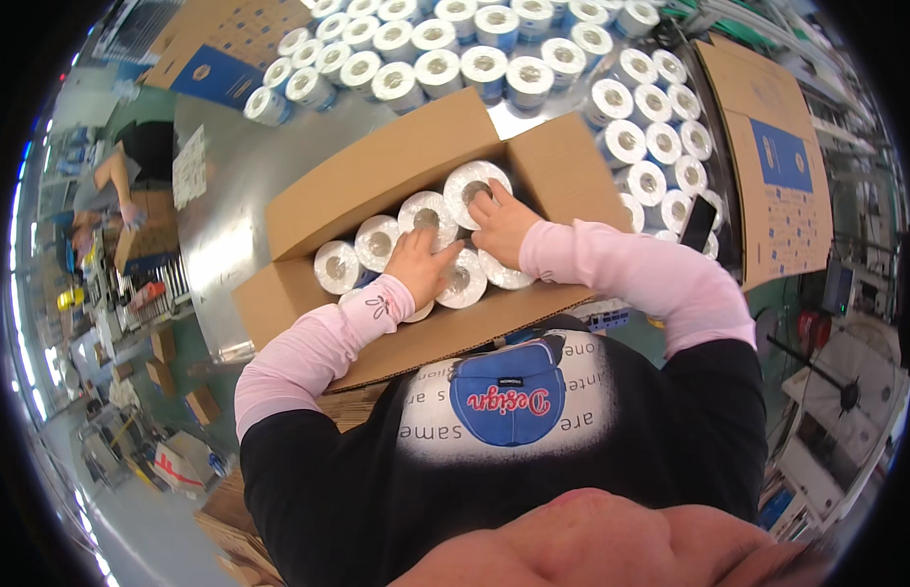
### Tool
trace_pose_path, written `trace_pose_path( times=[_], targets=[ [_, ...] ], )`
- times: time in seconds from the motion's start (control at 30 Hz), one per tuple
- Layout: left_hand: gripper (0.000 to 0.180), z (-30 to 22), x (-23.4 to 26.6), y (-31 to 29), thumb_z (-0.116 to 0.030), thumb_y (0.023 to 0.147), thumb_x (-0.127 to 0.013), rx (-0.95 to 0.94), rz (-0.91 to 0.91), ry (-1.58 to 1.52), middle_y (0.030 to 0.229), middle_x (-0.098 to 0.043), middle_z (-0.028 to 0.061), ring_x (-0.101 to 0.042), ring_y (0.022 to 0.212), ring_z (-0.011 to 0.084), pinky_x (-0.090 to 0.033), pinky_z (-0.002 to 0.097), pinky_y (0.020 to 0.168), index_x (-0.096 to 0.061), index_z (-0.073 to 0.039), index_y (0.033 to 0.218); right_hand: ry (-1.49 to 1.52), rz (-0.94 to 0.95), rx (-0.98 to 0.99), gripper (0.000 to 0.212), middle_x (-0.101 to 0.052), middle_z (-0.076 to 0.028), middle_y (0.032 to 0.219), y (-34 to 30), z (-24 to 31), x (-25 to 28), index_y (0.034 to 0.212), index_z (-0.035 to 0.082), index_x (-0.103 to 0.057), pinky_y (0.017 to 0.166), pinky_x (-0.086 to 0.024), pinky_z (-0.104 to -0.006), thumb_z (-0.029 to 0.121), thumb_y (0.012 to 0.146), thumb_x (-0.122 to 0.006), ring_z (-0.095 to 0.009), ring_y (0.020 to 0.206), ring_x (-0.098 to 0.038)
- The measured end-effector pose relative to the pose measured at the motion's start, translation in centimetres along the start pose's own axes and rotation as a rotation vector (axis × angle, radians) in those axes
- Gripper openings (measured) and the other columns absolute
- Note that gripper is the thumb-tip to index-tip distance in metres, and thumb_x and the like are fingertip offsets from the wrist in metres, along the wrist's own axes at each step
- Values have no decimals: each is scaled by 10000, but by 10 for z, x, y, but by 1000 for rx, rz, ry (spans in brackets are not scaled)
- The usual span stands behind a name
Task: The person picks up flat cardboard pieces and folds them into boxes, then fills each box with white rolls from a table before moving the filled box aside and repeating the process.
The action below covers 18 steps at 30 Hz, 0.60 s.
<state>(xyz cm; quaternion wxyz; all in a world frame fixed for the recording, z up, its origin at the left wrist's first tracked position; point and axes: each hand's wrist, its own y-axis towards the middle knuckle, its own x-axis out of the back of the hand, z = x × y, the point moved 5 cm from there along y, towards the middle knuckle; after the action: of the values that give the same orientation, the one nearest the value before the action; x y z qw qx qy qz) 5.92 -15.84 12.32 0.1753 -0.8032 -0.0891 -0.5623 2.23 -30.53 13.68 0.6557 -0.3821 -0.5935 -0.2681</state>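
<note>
Inside the carton [377, 161], 2 hands [421, 266] [502, 227] touch rolls [460, 191].

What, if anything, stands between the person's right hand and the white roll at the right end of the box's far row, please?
Nothing visible does: the right hand has its fingers on that white roll. The left hand lies over neighbouring rolls, and the far cardboard flap stands beyond; neither is between them.

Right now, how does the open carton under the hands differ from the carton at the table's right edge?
The open carton holds white rolls; the side carton shows none. The left hand and right hand reach into the open carton; neither touches the side carton. The side carton bears a blue panel; the open carton's visible faces look plain. Both are brown cardboard.
</note>
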Motion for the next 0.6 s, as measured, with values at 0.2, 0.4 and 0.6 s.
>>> trace_pose_path(
  times=[0.2, 0.4, 0.6],
  targets=[
    [295, 43, 92, 54, -97, 818, -641, 23, -258, -257, 1121, -639, 123, -592, 1047, 328, -479, 391, 915, -637, -72, 1112, 934, -281, -162, 314, -632, -195, 1116, -39, -37, 35, 1159, 43, -610, 882, -488, -409, 140, 862, -577, -360, 1050, -600],
    [289, 198, 3, 102, -217, 870, -543, 424, 172, -414, 1161, -624, 167, -540, 1142, 343, -414, 410, 977, -670, -87, 1095, 530, -345, -1127, 476, -566, -190, 1183, -200, -166, -149, 1209, 94, -594, 941, -430, -444, 55, 735, -621, -370, 1123, -518],
    [576, 290, 3, 211, -264, 788, -700, 608, -283, -8, 1354, -473, 225, -399, 1293, 364, -328, 443, 1086, -515, -200, 1330, 356, 87, -1121, 659, -361, -218, 1405, -212, -145, -201, 1340, 218, -508, 1063, -291, -578, 166, 720, -721, -376, 1340, -331]
  ],
)
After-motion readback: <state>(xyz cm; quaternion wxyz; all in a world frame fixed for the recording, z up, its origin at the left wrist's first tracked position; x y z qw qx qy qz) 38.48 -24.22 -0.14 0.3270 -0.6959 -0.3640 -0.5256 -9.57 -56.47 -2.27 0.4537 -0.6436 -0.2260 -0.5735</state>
